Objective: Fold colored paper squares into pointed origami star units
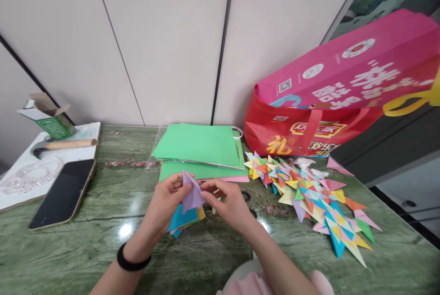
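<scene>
A folded piece of purple paper [192, 195] is held up between both hands, over the table's middle. My left hand [169, 196], with a black band at the wrist, pinches its left side between thumb and fingers. The fingertips of my right hand [228, 201] are closed on its right edge. Beneath the hands lie small sheets of coloured paper [182, 218], blue on top. Partly hidden by my right hand is a black-handled item, maybe scissors [246, 196]. Behind the hands lies a stack of green paper [199, 143].
Many folded multicoloured paper pieces [309, 189] lie piled at the right. A red gift bag [275, 125] and a pink bag [343, 70] stand behind them. At the left are a phone [65, 194], a wooden-handled tool [72, 144], clear beads [34, 175] and a green box [55, 125].
</scene>
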The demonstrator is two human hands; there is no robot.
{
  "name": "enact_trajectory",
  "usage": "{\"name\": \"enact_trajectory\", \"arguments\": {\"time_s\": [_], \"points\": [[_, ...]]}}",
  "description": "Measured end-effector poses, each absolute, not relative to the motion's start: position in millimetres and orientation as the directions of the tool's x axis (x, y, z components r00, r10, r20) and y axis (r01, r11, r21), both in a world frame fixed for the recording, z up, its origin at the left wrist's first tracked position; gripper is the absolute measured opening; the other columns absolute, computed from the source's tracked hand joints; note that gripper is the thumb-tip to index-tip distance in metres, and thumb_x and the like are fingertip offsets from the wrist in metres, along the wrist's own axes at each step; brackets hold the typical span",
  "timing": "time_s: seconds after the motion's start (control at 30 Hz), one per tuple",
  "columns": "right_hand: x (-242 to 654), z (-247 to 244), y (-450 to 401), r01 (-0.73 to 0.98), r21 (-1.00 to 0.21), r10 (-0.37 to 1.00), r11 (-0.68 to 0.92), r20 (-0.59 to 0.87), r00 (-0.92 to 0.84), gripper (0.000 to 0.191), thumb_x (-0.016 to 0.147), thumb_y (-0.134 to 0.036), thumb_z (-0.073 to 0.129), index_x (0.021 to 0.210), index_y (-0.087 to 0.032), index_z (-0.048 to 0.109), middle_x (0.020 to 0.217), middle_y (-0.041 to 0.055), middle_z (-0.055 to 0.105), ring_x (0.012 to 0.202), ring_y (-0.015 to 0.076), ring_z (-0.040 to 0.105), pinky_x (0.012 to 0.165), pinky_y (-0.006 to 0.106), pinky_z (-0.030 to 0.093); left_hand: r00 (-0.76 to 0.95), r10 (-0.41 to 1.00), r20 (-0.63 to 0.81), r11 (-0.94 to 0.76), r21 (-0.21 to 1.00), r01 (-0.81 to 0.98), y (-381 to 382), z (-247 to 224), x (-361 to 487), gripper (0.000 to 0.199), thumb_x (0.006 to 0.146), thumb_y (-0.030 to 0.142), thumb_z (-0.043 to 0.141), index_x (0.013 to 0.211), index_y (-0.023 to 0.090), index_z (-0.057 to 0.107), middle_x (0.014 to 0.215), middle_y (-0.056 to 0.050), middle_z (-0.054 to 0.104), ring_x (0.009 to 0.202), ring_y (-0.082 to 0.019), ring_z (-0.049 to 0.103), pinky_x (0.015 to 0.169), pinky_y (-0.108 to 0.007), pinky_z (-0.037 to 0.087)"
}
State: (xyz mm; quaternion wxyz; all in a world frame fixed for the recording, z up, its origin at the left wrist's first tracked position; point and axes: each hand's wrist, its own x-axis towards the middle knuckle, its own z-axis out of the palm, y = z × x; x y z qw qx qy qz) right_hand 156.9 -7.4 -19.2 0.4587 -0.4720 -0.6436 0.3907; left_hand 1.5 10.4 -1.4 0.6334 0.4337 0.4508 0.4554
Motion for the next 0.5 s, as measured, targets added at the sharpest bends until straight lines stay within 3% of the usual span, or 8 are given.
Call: {"name": "enact_trajectory", "arguments": {"time_s": [0.13, 0.23, 0.33, 0.5], "points": [[157.1, -19.8, -6.3, 0.21, -0.953, 0.974, 0.218, 0.197, -0.113, 0.016, 0.079, -0.031, 0.055, 0.074, -0.019, 0.063, 0.073, 0.0022, 0.065, 0.066, 0.0151, 0.058, 0.057, 0.025, 0.046, 0.162, 0.97, -0.18, 0.199, 0.974, -0.11, 8.7, 1.1, 2.2, 0.027, 0.06, 0.028, 0.073, 0.084, 0.015, 0.068, 0.073, -0.003, 0.07, 0.058, -0.015, 0.06, 0.051, -0.021, 0.044], [158.2, -22.2, -4.0, 0.02, -0.993, 0.989, 0.118, 0.116, -0.089, 0.018, 0.077, -0.037, 0.057, 0.075, -0.019, 0.06, 0.068, 0.0004, 0.061, 0.062, 0.0138, 0.057, 0.056, 0.025, 0.047, 0.208, 0.961, -0.182, 0.201, 0.977, -0.075, 7.1, 1.9, 3.4, 0.036, 0.059, 0.027, 0.073, 0.092, 0.015, 0.068, 0.073, -0.003, 0.068, 0.055, -0.014, 0.058, 0.049, -0.021, 0.043], [160.1, -23.1, -2.2, -0.155, -0.988, 0.988, -0.018, 0.007, -0.155, 0.025, 0.068, -0.04, 0.066, 0.079, -0.018, 0.059, 0.07, -0.0002, 0.061, 0.06, 0.0127, 0.056, 0.054, 0.024, 0.047, 0.236, 0.958, -0.161, 0.176, 0.984, -0.04, 6.7, 1.2, 5.0, 0.046, 0.056, 0.024, 0.074, 0.1, 0.015, 0.065, 0.072, -0.001, 0.063, 0.053, -0.012, 0.057, 0.047, -0.02, 0.041], [163.7, -20.1, -3.4, -0.259, -0.953, 0.953, -0.155, -0.075, -0.293, 0.027, 0.063, -0.038, 0.071, 0.076, -0.017, 0.061, 0.073, -0.0009, 0.061, 0.061, 0.0103, 0.054, 0.059, 0.023, 0.044, 0.224, 0.962, -0.156, 0.145, 0.987, 0.064, 7.2, 0.7, 7.4, 0.047, 0.053, 0.018, 0.072, 0.099, 0.017, 0.063, 0.071, 0.005, 0.054, 0.037, -0.003, 0.045, 0.036, -0.016, 0.03]]}}
